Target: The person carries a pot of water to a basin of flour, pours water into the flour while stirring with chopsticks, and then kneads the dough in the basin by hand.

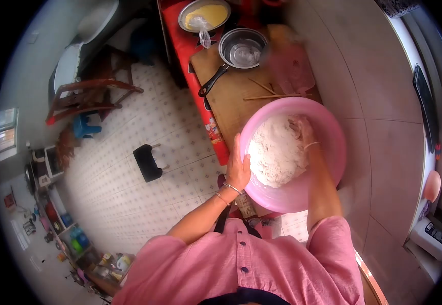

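A large pink basin [330, 175] sits at the near end of the table, with a mass of pale, rough-surfaced dough [277, 152] inside it. My left hand [239, 165] grips the basin's left rim, thumb on the inner side. Inside the basin, my right hand [305, 133] presses into the upper right of the dough, its fingers partly sunk and hidden there. Two thin wooden chopsticks [269, 96] lie on the wooden board [221, 114] just beyond the basin.
Farther up the table are a black-handled pot [242, 48], a metal bowl of yellow flour-like stuff [211, 15] and a translucent pink container [295, 71]. A tiled wall rises at right. On the floor at left stand a black stool [148, 162] and a wooden chair [91, 91].
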Demonstrator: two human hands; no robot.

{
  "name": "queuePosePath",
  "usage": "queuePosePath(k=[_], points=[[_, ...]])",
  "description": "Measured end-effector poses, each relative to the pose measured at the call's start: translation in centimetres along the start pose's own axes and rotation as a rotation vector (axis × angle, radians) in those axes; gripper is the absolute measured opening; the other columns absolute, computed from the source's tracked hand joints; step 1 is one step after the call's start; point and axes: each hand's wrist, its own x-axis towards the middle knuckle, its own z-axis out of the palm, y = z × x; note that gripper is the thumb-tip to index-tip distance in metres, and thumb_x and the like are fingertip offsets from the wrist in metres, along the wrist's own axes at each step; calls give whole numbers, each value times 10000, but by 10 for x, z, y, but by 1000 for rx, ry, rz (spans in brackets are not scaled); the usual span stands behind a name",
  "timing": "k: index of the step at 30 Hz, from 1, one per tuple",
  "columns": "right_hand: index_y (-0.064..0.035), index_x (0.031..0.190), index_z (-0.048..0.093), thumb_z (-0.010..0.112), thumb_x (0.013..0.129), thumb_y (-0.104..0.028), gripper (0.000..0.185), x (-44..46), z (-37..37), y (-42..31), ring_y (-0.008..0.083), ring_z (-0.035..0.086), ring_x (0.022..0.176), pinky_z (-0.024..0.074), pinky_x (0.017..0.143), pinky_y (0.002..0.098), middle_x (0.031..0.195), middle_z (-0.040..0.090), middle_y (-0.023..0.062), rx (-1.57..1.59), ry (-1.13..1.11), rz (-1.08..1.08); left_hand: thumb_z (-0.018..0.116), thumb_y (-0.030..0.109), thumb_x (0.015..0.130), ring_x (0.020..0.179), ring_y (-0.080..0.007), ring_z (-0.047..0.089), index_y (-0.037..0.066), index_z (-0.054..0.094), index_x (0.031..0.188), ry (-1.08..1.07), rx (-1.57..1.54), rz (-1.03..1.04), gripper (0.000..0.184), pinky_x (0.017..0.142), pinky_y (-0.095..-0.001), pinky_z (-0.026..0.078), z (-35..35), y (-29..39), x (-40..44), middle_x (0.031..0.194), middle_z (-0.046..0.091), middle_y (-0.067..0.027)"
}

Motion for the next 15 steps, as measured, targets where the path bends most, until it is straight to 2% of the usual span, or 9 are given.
queuePosePath(k=[2, 3, 6, 8, 10, 11, 13, 14, 15], points=[[-52, 1172, 570, 535, 913, -345, 393, -27, 96, -71, 149, 531, 988, 385, 944, 284, 1118, 562, 50, -397, 77, 328, 492, 9, 865, 1330, -383, 349, -7, 200, 1448, -52, 6, 22, 653, 1098, -399, 293, -6, -1, 19, 1444, 323, -256], [-52, 1172, 570, 535, 913, -345, 393, -23, 115, -68, 149, 531, 988, 385, 944, 284, 1118, 562, 50, -398, 78, 311, 476, 4, 872, 1330, -397, 340, 1, 181, 1456, -94, 12, 50, 654, 1092, -398, 301, -11, 2, 29, 1451, 308, -264], [-7, 1071, 614, 609, 842, -439, 489, -33, 154, -53, 188, 601, 918, 488, 729, 352, 949, 645, 97, -946, -301, 308, 483, -2, 864, 1291, -407, 384, 22, 211, 1451, -101, 48, 116, 647, 1074, -412, 329, -14, -6, 44, 1434, 338, -256], [10, 1065, 616, 643, 826, -428, 500, -60, 158, -33, 194, 607, 883, 491, 750, 365, 911, 650, 93, -993, -236, 292, 485, -8, 860, 1279, -407, 398, 25, 226, 1445, -125, 45, 128, 641, 1068, -418, 338, -15, -13, 47, 1422, 357, -253], [-23, 996, 662, 697, 781, -385, 422, -74, 150, -12, 243, 591, 704, 493, 633, 366, 944, 617, 121, -1136, -404, 280, 510, -3, 856, 1306, -352, 394, 42, 285, 1429, -222, -16, 153, 617, 1083, -386, 327, -11, -17, 57, 1421, 388, -208], [-23, 996, 662, 697, 781, -385, 422, -91, 150, -10, 243, 591, 704, 493, 633, 366, 944, 617, 121, -1141, -392, 286, 510, -3, 856, 1306, -352, 394, 42, 285, 1429, -227, -29, 155, 617, 1083, -386, 327, -11, -15, 62, 1421, 388, -208], [-110, 1021, 678, 694, 787, -380, 357, -144, 147, 0, 305, 582, 953, 489, 750, 438, 1074, 620, 99, -1510, -197, -152, 510, -10, 854, 1278, -371, 416, 61, 324, 1410, -338, -11, 186, 591, 1064, -399, 349, -6, -13, 68, 1392, 420, -213], [-182, 976, 690, 691, 776, -355, 264, -165, 148, 4, 317, 501, 1120, 422, 892, 488, 1169, 600, 52, -1562, -145, -197, 500, -24, 841, 1073, -448, 524, 101, 344, 1398, -268, 23, 269, 592, 913, -461, 439, 1, -21, 70, 1178, 548, -279], [-182, 976, 690, 691, 776, -355, 264, -177, 141, 17, 317, 501, 1120, 422, 892, 488, 1169, 600, 52, -1561, -145, -183, 500, -24, 841, 1073, -448, 524, 101, 344, 1398, -277, 18, 261, 592, 913, -461, 439, 2, -22, 69, 1178, 548, -279]])
